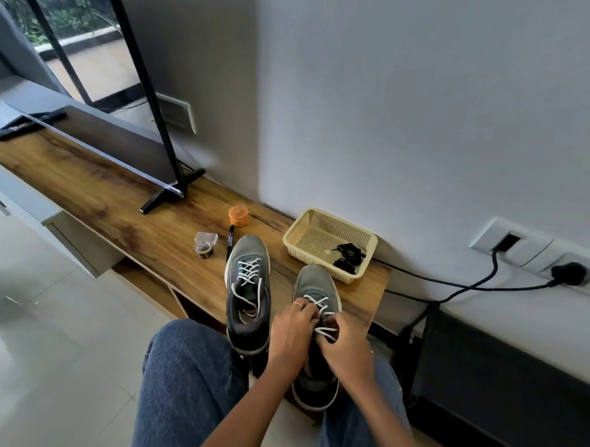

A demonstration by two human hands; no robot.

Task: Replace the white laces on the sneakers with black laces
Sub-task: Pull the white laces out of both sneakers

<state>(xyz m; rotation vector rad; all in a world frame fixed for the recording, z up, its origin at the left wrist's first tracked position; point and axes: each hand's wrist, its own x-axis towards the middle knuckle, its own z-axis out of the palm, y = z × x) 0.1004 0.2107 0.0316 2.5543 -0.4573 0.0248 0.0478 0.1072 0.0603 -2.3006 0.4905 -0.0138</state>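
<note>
White lace [325, 331] of right sneaker [319, 293] pinched in both hands' fingers [308, 307]; unlacing step. Next: pull it free, then black laces [348, 255] from basket [307, 224].

Blue jeans [189, 382], ring [296, 304], bare forearms [242, 422]

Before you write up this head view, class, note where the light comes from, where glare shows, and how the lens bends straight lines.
Head view: daylight enters from the window at upper left; a pale sheen lies on the floor tiles; wide-angle distortion tilts the television and wooden shelf; the hands and white lace stay fairly sharp.
</note>
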